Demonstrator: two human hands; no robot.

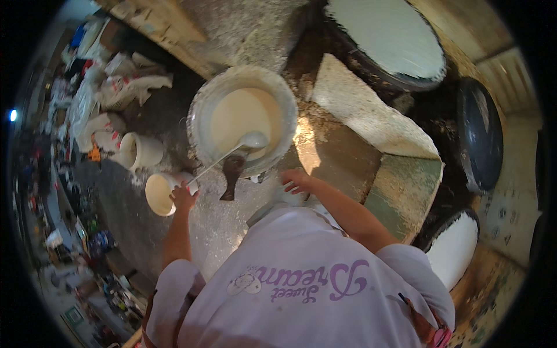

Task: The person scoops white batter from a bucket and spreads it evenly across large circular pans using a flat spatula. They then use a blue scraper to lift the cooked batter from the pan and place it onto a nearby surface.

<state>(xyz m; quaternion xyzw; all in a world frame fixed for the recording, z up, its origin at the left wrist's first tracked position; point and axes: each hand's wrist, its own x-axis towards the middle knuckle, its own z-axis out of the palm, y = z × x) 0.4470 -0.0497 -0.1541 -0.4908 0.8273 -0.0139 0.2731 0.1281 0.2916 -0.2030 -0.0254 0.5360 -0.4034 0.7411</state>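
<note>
A wide, crusted bucket (pixel 196 104) holds a cream-coloured liquid (pixel 239 108). The bowl of a long-handled ladle (pixel 254 140) rests over the liquid near the bucket's close side, and its handle slants down to the left. My left hand (pixel 184 196) is closed around the end of that handle, beside a pale plastic bucket (pixel 159 195) lying tilted. A dark brown flat piece (pixel 233 174) hangs at the large bucket's near rim. My right hand (pixel 296 181) is held with bent, parted fingers just right of the bucket's near side, above a blurred pale container (pixel 292 195).
Another white bucket (pixel 141 150) lies at the left, near piled plastic sacks (pixel 117 87). To the right are a rough pale board (pixel 370 113), a greenish panel (pixel 404 191), white-filled round tubs (pixel 391 39) and a black rounded vessel (pixel 481 135). A wooden beam (pixel 161 35) runs across the upper left.
</note>
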